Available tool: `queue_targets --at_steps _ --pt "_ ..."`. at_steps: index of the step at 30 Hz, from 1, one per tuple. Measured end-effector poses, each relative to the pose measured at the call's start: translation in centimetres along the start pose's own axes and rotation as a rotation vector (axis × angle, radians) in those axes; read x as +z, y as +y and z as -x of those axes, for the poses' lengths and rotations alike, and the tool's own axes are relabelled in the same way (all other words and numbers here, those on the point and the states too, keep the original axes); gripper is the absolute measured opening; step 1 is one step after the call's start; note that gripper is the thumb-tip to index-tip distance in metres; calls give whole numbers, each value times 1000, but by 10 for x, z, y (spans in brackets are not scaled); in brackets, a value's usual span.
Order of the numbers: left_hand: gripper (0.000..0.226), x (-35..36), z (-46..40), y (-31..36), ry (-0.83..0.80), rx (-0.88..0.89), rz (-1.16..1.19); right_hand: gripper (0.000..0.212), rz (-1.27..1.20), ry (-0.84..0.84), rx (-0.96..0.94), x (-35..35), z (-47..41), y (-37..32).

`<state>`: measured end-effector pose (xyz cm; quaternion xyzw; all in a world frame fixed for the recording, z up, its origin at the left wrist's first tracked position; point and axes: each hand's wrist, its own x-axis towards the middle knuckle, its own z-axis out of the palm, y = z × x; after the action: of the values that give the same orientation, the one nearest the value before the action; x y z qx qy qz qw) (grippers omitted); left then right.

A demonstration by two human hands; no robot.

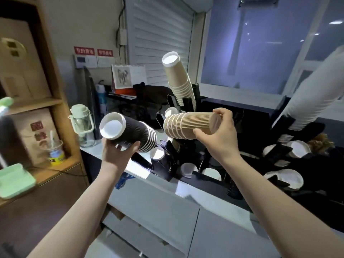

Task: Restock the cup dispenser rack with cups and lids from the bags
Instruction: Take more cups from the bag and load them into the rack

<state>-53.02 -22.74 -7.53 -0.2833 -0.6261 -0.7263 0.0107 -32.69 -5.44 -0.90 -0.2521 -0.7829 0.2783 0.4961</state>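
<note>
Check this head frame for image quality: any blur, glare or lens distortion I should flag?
Head view: wide-angle bending bows the shelf unit and the tall white cup stack at the edges; the left edge is motion-blurred; the countertop shows bright glare; the dark rack is underexposed. The left hand with black cups and the right hand with brown cups are sharp.

Left hand: black ribbed cups, white inside. Right hand: tan ribbed cups. Above it, smooth beige cups.
</note>
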Motion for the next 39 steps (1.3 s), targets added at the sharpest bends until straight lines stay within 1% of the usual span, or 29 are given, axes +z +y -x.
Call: queue_targets --at_steps 3,6,11,14,16,20,23,26,28,30,33,36,39 --pt "66 3 -8 -13 -29 -49 -19 69 16 -37 -44 18 -18 0" --pt "67 2 -15 -20 -50 -61 -19 69 34 -55 -77 32 -33 0" --pt "64 -5 -18 -24 -146 -74 -58 67 6 -50 -87 50 -43 4" --pt "63 -8 -25 -26 -146 -88 -71 69 53 -74 -130 62 -47 8" --pt "61 -8 -30 -28 -168 -93 -89 71 100 -122 -154 71 -51 10" --pt "59 -5 -34 -35 -267 -113 -103 73 228 -240 -239 86 -63 12" --pt "56 -9 -41 -39 -282 -120 -110 76 316 -324 -292 100 -71 14" --pt "56 -16 -45 -40 -311 -123 -134 79 404 -447 -344 117 -74 18" --pt "59 -20 -44 -42 -333 -124 -145 78 415 -523 -326 128 -74 22" --pt "62 -23 -44 -44 -348 -124 -153 74 447 -597 -342 137 -73 30" --pt "66 -23 -46 -46 -399 -94 -238 67 540 -709 -347 145 -70 45" --pt "73 -17 -47 -50 -440 -31 -339 66 585 -764 -284 146 -67 53" --pt "71 -11 -47 -57 -463 10 -399 64 609 -808 -246 148 -72 47"
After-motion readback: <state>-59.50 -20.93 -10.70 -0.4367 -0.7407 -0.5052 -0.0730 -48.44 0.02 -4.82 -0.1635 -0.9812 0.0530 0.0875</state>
